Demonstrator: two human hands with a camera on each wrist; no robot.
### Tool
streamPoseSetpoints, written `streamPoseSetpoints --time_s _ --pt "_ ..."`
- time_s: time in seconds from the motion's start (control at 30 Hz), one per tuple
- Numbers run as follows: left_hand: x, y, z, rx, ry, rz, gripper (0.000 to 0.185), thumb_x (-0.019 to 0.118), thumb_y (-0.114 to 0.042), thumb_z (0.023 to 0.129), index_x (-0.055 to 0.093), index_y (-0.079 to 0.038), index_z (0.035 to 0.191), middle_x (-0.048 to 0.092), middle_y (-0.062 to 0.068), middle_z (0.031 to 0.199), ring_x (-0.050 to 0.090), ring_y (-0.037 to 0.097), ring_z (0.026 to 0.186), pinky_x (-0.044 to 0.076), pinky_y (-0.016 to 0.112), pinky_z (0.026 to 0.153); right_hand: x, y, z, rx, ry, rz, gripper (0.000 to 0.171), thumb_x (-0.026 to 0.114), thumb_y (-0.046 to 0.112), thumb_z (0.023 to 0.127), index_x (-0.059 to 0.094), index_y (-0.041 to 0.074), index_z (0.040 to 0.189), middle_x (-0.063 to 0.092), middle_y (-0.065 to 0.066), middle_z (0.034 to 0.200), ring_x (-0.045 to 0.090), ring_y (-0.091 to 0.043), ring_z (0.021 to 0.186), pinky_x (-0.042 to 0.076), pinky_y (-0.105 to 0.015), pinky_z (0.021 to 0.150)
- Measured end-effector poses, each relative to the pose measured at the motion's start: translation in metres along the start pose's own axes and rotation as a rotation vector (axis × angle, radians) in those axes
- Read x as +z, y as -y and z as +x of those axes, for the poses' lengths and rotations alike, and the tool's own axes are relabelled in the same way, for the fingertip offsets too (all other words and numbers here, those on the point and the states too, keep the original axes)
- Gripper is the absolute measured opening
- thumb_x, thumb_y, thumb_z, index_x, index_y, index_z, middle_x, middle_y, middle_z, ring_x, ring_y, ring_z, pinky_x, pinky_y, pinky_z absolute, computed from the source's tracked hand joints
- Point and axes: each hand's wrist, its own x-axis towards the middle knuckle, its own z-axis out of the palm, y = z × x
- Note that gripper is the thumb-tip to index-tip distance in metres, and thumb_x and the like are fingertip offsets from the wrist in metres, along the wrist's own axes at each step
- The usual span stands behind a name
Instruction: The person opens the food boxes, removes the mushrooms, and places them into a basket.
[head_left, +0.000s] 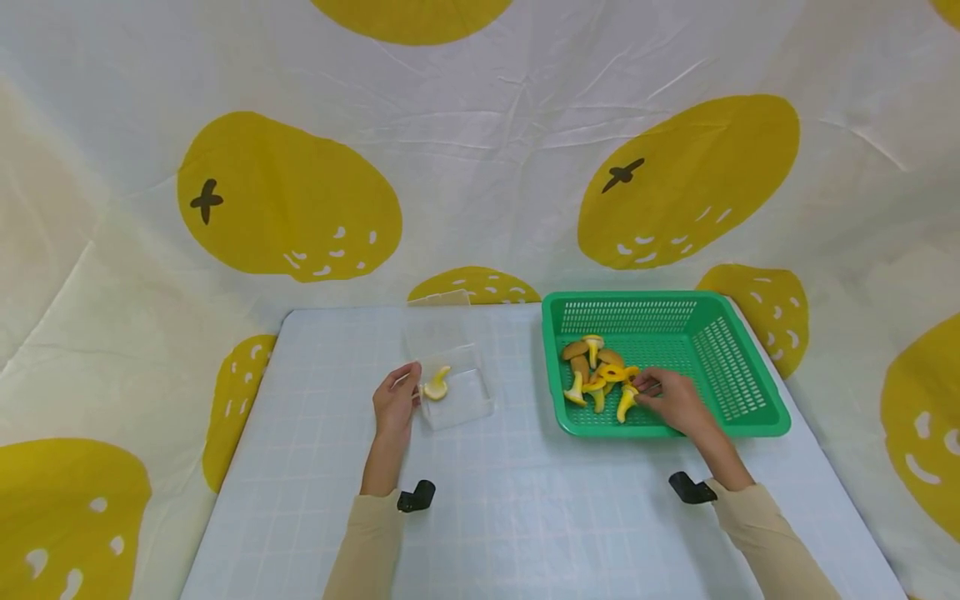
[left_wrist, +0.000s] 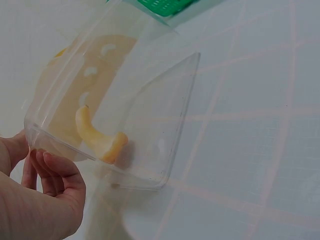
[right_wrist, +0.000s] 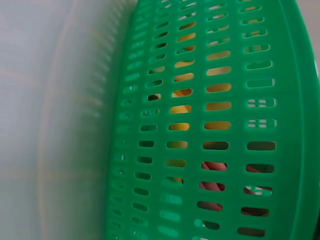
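The person is leaning over the table, both sleeves stretched forward. Nearest, on the left, the left hand is holding the near-left corner of a clear plastic box, its grip curled with fingers under the rim and thumb behind it. Inside that box one yellow toy mushroom is lying, its stem curving up along the clear wall. To the right, at about the same depth, the right hand is reaching over the near wall of the green basket; its fingertips are touching a yellow mushroom at the near edge of the pile, but whether the grip is closing on it I cannot tell. Just beyond, the mushroom pile, brown and yellow, is sitting in the basket's left half. Farther off, a lemon-print cloth is hanging as a backdrop.
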Motion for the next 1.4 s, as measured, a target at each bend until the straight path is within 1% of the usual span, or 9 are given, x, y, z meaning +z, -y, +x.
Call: streamPoseSetpoints --time_s 0.17,0.33,0.6,0.8,0.87,0.93,1.13,1.3,1.4 --pt "0.000 0.001 -0.001 0.007 -0.001 -0.008 0.036 0.076 -0.030 0.096 0.069 -0.007 0.122 0.064 0.003 0.094 0.054 0.013 0.079 0.047 0.021 0.066 0.001 0.000 0.002 -0.011 0.056 0.027 0.019 0.074 0.001 0.093 0.068 -0.010 0.107 0.070 -0.019 0.097 0.069 -0.035 0.088 0.058 -0.049 0.078" --pt "0.000 0.002 -0.002 0.012 -0.002 -0.022 0.033 0.077 -0.028 0.095 0.069 -0.007 0.120 0.063 0.002 0.090 0.054 0.013 0.076 0.046 0.020 0.063 0.000 0.002 0.003 -0.034 0.056 0.037 0.017 0.071 0.008 0.097 0.071 -0.005 0.107 0.072 -0.014 0.096 0.069 -0.031 0.088 0.057 -0.044 0.076" --pt "0.000 0.003 -0.001 0.020 -0.003 -0.056 0.032 0.078 -0.027 0.094 0.070 -0.006 0.117 0.064 0.001 0.088 0.054 0.010 0.071 0.045 0.019 0.060 -0.001 0.020 0.007 -0.062 0.013 0.112 0.023 0.064 0.015 0.104 0.069 -0.005 0.114 0.072 -0.019 0.107 0.069 -0.037 0.101 0.056 -0.041 0.080" --pt "0.000 0.003 0.000 0.015 0.004 -0.043 0.037 0.078 -0.029 0.094 0.069 -0.005 0.120 0.065 0.000 0.090 0.055 0.012 0.075 0.045 0.019 0.062 0.004 0.037 0.012 -0.071 0.018 0.214 0.025 0.063 0.016 0.104 0.068 -0.005 0.117 0.071 -0.020 0.110 0.069 -0.036 0.105 0.055 -0.027 0.078" --pt "0.000 0.002 0.000 0.012 0.004 -0.042 0.037 0.078 -0.029 0.094 0.069 -0.005 0.120 0.065 0.002 0.092 0.055 0.012 0.075 0.045 0.020 0.062 0.006 0.043 0.013 -0.080 0.022 0.252 0.027 0.063 0.016 0.105 0.067 -0.006 0.119 0.070 -0.022 0.112 0.069 -0.035 0.105 0.055 -0.026 0.079" --pt "0.001 0.002 -0.001 0.009 0.002 -0.040 0.035 0.077 -0.029 0.095 0.069 -0.006 0.120 0.065 0.004 0.094 0.055 0.013 0.076 0.046 0.020 0.063 0.007 0.048 0.015 -0.081 0.024 0.292 0.029 0.063 0.017 0.105 0.066 -0.007 0.120 0.070 -0.023 0.112 0.069 -0.034 0.103 0.057 -0.028 0.079" --pt "0.001 0.001 -0.001 -0.002 -0.002 -0.027 0.036 0.078 -0.030 0.095 0.069 -0.008 0.121 0.065 0.004 0.099 0.054 0.015 0.081 0.045 0.021 0.065 0.014 0.063 0.024 -0.085 0.037 0.377 0.027 0.062 0.016 0.105 0.065 -0.007 0.120 0.069 -0.026 0.112 0.069 -0.038 0.099 0.059 -0.045 0.082" --pt "0.000 0.001 -0.001 0.002 -0.006 -0.028 0.038 0.078 -0.031 0.094 0.068 -0.007 0.121 0.065 0.000 0.096 0.054 0.012 0.077 0.045 0.020 0.064 0.021 0.075 0.034 -0.106 0.054 0.406 0.025 0.064 0.017 0.104 0.067 -0.002 0.119 0.071 -0.019 0.109 0.068 -0.043 0.100 0.059 -0.047 0.083" --pt "0.001 0.001 0.000 0.002 -0.009 -0.035 0.035 0.077 -0.029 0.095 0.068 -0.007 0.121 0.064 -0.002 0.092 0.054 0.010 0.076 0.045 0.020 0.063 0.025 0.084 0.039 -0.134 0.059 0.436 0.025 0.062 0.015 0.105 0.066 -0.005 0.120 0.071 -0.019 0.109 0.068 -0.041 0.100 0.058 -0.047 0.084"
